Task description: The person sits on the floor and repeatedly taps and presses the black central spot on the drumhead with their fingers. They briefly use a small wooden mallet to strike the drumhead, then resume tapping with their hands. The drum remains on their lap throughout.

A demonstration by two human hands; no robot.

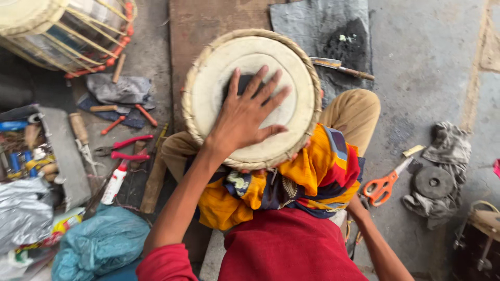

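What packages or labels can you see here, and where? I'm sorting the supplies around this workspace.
Squeeze bottle: on the floor left of the person's knee, slim, white with a red cap.
Yellow wrapper: lower left, crumpled, yellow with red print, between the teal bag and the foil.
Teal bag: bottom left, bulging soft plastic.
Foil: far left, crinkled silver sheet.
No signs or screens.

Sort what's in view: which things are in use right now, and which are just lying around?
In use: left hand, flat on the drum, covering its dark centre patch; patterned cloth under the drum.

Lying about: orange scissors, red pliers, knife, white bottle, second drum.
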